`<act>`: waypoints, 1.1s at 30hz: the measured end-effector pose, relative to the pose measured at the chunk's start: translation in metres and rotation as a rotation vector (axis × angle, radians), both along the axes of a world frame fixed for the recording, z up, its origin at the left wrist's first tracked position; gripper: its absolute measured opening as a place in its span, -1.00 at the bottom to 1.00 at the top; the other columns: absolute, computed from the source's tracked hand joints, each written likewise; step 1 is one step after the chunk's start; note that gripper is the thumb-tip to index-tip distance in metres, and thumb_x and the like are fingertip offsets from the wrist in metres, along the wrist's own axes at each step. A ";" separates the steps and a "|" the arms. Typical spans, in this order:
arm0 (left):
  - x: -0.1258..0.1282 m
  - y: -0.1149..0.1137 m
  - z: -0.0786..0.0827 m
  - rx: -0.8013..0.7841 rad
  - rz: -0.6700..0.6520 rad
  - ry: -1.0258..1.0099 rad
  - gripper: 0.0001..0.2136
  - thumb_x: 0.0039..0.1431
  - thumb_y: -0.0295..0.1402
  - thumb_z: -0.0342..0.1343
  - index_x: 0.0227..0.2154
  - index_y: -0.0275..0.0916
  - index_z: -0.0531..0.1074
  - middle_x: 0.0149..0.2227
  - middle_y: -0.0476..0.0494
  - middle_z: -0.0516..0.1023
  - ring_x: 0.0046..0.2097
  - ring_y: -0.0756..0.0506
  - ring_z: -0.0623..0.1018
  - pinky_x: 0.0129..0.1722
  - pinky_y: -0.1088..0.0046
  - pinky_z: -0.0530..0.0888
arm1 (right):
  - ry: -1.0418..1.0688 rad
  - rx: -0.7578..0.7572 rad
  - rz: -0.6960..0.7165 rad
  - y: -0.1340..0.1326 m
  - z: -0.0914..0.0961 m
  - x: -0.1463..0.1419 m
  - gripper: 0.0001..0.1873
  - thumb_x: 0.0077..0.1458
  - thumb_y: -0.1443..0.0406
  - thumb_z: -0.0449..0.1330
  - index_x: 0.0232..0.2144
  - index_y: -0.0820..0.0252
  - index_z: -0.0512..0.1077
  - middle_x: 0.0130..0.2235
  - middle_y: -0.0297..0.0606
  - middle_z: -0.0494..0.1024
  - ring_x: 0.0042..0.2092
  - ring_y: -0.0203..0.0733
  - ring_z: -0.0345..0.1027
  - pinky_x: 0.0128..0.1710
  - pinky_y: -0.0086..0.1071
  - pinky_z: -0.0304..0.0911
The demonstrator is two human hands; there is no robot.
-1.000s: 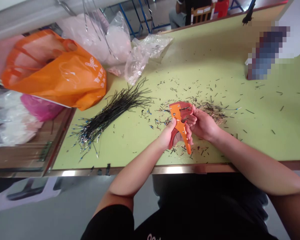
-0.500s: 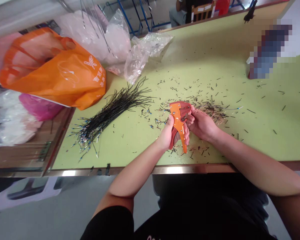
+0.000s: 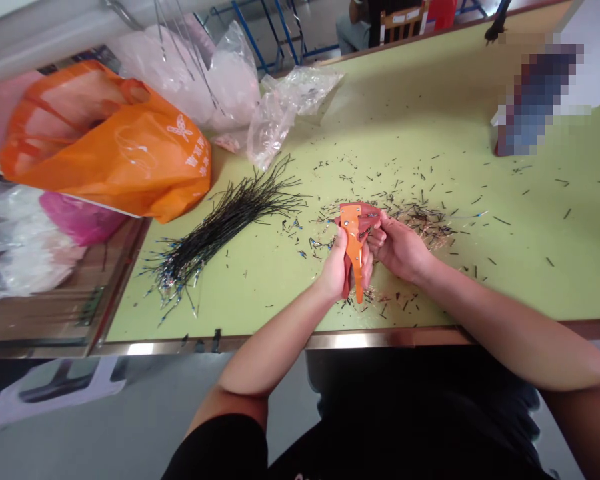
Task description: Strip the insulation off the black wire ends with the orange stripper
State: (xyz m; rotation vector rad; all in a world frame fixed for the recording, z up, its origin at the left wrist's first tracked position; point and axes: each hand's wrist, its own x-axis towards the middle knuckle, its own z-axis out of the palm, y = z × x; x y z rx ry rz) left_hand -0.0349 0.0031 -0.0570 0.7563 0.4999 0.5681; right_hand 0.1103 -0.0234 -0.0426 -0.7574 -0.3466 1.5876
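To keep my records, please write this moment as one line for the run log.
left hand: grips orange wire stripper | right hand: holds its upper end | nearby: black wire bundle, cut wire bits

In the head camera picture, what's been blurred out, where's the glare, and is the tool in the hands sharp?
Head view: a pixelated patch hides whatever stands toward the far right of the green table; glare shows as bright streaks on the metal table edging nearest the person; the orange wire stripper looks fairly sharp.
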 end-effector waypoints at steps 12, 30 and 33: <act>-0.027 0.023 0.012 0.336 0.144 0.356 -0.35 0.18 0.33 0.20 -0.32 -0.29 0.60 -0.39 -0.21 0.65 -0.39 -0.12 0.63 -0.36 0.42 0.52 | -0.407 0.149 -0.256 0.010 0.000 0.040 -0.60 0.34 0.01 0.35 -0.45 0.07 0.44 -0.48 -0.40 0.31 -0.45 -0.30 0.17 -0.44 -0.42 0.19; -0.039 0.027 0.021 0.779 0.437 0.646 -0.59 0.15 0.10 0.37 -0.30 -0.18 0.59 -0.37 -0.13 0.58 -0.23 -0.16 0.56 -0.25 0.42 0.46 | -0.462 0.257 -0.200 0.003 0.013 0.037 -0.56 0.41 -0.02 0.26 -0.45 0.07 0.48 -0.53 -0.41 0.29 -0.46 -0.30 0.19 -0.42 -0.38 0.21; -0.039 0.029 0.015 0.743 0.338 0.597 -0.38 0.26 0.34 0.07 -0.28 -0.21 0.58 -0.32 -0.19 0.62 -0.25 -0.16 0.60 -0.24 0.36 0.52 | -0.457 0.267 -0.184 0.003 0.012 0.036 -0.55 0.39 -0.06 0.26 -0.44 0.08 0.47 -0.53 -0.42 0.28 -0.47 -0.30 0.19 -0.41 -0.38 0.24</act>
